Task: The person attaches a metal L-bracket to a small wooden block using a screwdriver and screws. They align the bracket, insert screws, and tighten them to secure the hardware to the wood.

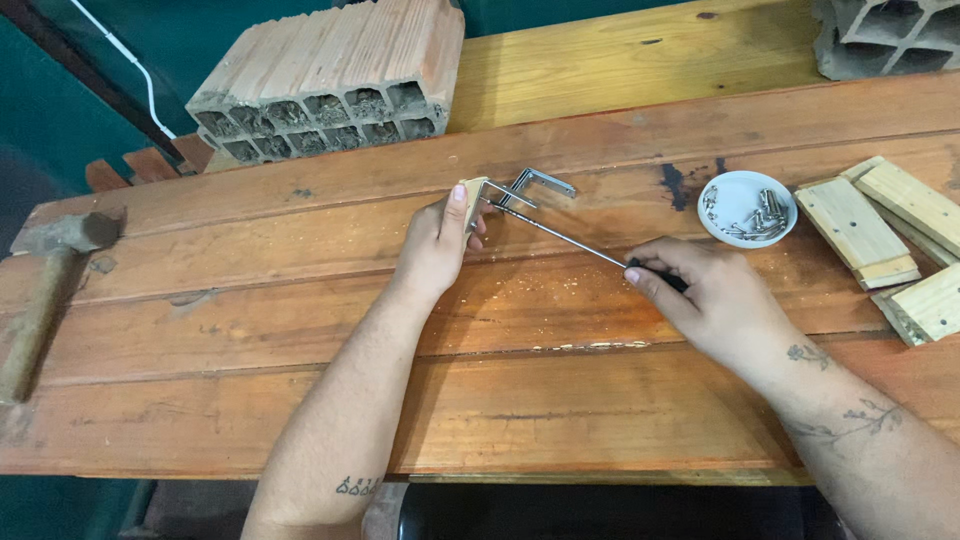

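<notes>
**A:** Hands first. What do you log?

**B:** My left hand (pixel 437 245) is clamped on a small wooden block (pixel 472 195), thumb up along its near face, holding it upright on the table (pixel 300 320). My right hand (pixel 715 300) is closed around the dark handle of a long thin screwdriver (pixel 565 240) — the shaft runs up and left from the fist, its tip at the block.

**A:** Anything on the block?

**B:** A bent metal bracket (pixel 535 185) sits against its far side, one arm lying out on the planks. Whether the tip sits in a screw, I cannot tell; too small.

**A:** Moving outward?

**B:** Just beyond the right hand, a small white dish (pixel 748 190) holding screws. Right of it, several pale wooden blocks (pixel 880 225) lying flat, some overlapping. Far left edge — a hammer (pixel 45 290), head up, handle toward me. Behind the table top, a hollow clay brick (pixel 330 80) on its side; a second grey one (pixel 885 35) at the top right corner.
</notes>
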